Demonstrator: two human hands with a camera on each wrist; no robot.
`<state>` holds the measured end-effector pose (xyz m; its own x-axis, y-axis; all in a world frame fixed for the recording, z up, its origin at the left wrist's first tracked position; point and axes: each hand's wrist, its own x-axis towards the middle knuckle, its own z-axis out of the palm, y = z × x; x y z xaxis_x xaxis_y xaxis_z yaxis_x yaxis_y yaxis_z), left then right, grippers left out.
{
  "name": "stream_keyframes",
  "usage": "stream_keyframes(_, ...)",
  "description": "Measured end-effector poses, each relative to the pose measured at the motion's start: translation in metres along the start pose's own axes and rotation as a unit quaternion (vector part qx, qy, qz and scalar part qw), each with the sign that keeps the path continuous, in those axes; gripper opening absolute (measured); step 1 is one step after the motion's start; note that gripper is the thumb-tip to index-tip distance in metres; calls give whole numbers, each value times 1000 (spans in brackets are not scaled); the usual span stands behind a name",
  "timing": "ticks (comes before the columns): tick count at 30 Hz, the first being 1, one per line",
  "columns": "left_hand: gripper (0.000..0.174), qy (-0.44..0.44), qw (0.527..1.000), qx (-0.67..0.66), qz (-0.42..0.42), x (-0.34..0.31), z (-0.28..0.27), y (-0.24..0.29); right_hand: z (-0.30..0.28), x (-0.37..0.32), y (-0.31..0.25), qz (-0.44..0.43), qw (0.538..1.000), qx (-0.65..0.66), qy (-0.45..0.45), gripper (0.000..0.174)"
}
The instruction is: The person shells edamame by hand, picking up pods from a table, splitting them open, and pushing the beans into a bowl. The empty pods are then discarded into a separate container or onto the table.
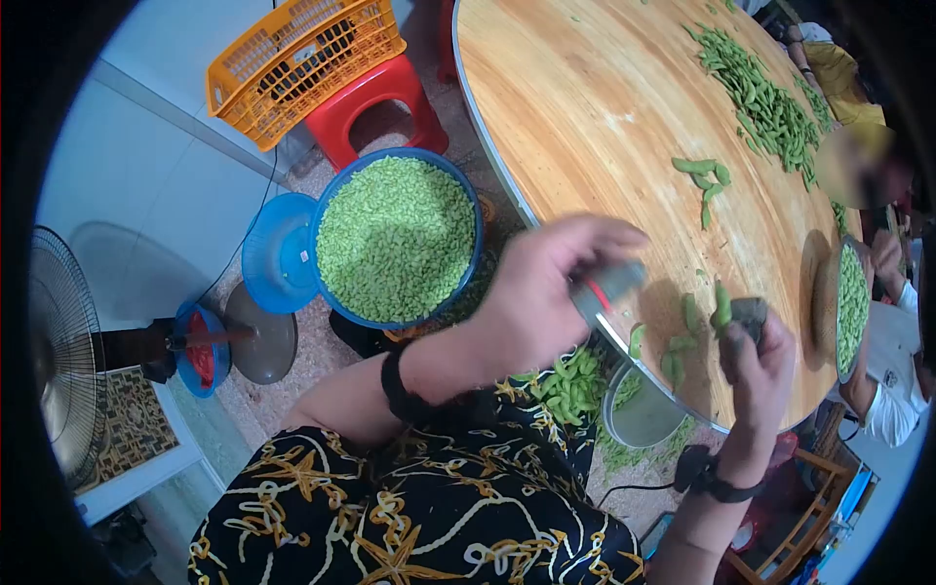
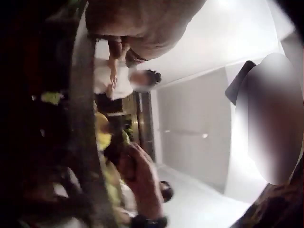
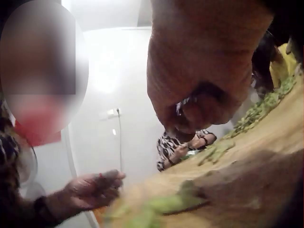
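Note:
My right hand pinches a green soybean pod between thumb and covered fingers, over the near edge of the round wooden table. My left hand, blurred, is apart from it on the left, with dark grey covers and a red band on its digits. No pod shows in it. In the right wrist view the left hand has loosely bent fingers. Several loose pods lie on the table between the hands. More pods are heaped at the lap, beside a metal pot.
A blue basin full of shelled beans stands left, beside a smaller blue basin. A red stool holds an orange crate. A fan stands far left. Across the table are a pod pile, a bean-filled container and other people.

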<state>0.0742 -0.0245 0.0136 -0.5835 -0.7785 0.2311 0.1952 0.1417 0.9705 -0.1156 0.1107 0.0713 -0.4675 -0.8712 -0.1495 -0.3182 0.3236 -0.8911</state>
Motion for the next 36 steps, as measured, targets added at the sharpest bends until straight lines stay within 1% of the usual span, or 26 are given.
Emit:
stream_keyframes(1, 23, -53, 994, -78, -54, -6, 6, 6, 6, -9, -5, 32, 999, 28, -13, 11)
stream_keyframes(3, 22, -170, 979, -110, -28, -11, 23, 5, 23, -20, -5, -19, 999, 48, -16, 10)
stream_keyframes(4, 22, -169, 979, -109, -26, -11, 28, 3, 29, -23, -7, -26, 996, 79, -28, 9)
stream_keyframes(5, 20, -181, 966, -168, -69, -11, 33, 2, 31, -25, -7, -30, 996, 79, -29, 9)
stream_keyframes(6, 19, -193, 948, -227, -113, -11, 37, 2, 32, -27, -7, -30, 995, 90, -8, 9)
stream_keyframes(7, 19, -194, 948, -227, -111, -13, 42, 2, 33, -29, -5, -31, 994, 102, 14, 8)
stream_keyframes(9, 15, -154, 907, -348, -182, -16, 48, 2, 33, -35, -2, -35, 995, 92, 9, 12)
stream_keyframes(12, 11, -150, 910, -344, -175, -14, 50, 4, 39, -42, -3, 21, 982, 187, -19, 23)
stream_keyframes(13, 11, -152, 910, -343, -174, -14, 51, 4, 41, -43, -3, 20, 982, 187, -18, 23)
stream_keyframes(15, 9, -119, 923, -325, -171, -13, 53, 4, 44, -45, -2, 7, 956, 290, -38, 23)
stream_keyframes(16, 9, -123, 922, -326, -169, -14, 53, 3, 44, -44, 0, 4, 957, 289, -34, 23)
stream_keyframes(18, 7, -126, 937, -284, -160, -15, 56, 1, 40, -45, 8, 41, 962, 267, -46, 22)
stream_keyframes(21, 6, -159, 920, -305, -189, -15, 59, -3, 44, -44, 7, 57, 952, 300, -33, 19)
stream_keyframes(22, 5, -186, 902, -342, -185, -14, 59, -3, 43, -45, 7, 57, 953, 296, -18, 19)
stream_keyframes(23, 5, -212, 883, -377, -183, -12, 58, -3, 42, -47, 6, 95, 922, 375, -29, 19)
stream_keyframes(24, 5, -231, 878, -369, -198, -10, 56, -2, 41, -48, 5, 131, 882, 452, -41, 18)
stream_keyframes(25, 5, -240, 875, -372, -197, -10, 55, -3, 40, -48, 8, 128, 883, 450, -32, 18)
stream_keyframes(27, 9, -256, 878, -341, -218, -6, 56, -5, 40, -46, 17, 126, 883, 449, -60, 18)
stream_keyframes(28, 11, -241, 919, -235, -204, -5, 59, 6, 41, -44, 20, 109, 918, 380, -39, 16)
stream_keyframes(29, 11, -247, 918, -237, -202, -6, 62, 3, 44, -44, 30, 107, 918, 380, -33, 16)
stream_keyframes(30, 11, -232, 950, -149, -146, -6, 65, -5, 49, -41, 36, 49, 959, 279, 20, 14)
stream_keyframes(31, 11, -212, 971, -60, -88, -5, 67, -10, 51, -40, 38, -9, 982, 174, 71, 13)
stream_keyframes(32, 10, -214, 974, -33, -72, -3, 67, -14, 46, -42, 35, 18, 986, 141, 82, 10)
stream_keyframes(33, 10, -217, 973, -35, -70, 0, 65, -10, 42, -41, 34, 17, 986, 139, 86, 10)
stream_keyframes(35, 15, -240, 951, -131, -143, 4, 61, 2, 33, -38, 34, 90, 940, 328, 28, 10)
stream_keyframes(36, 18, -256, 934, -162, -190, 7, 59, -1, 30, -36, 34, 107, 926, 363, 14, 11)
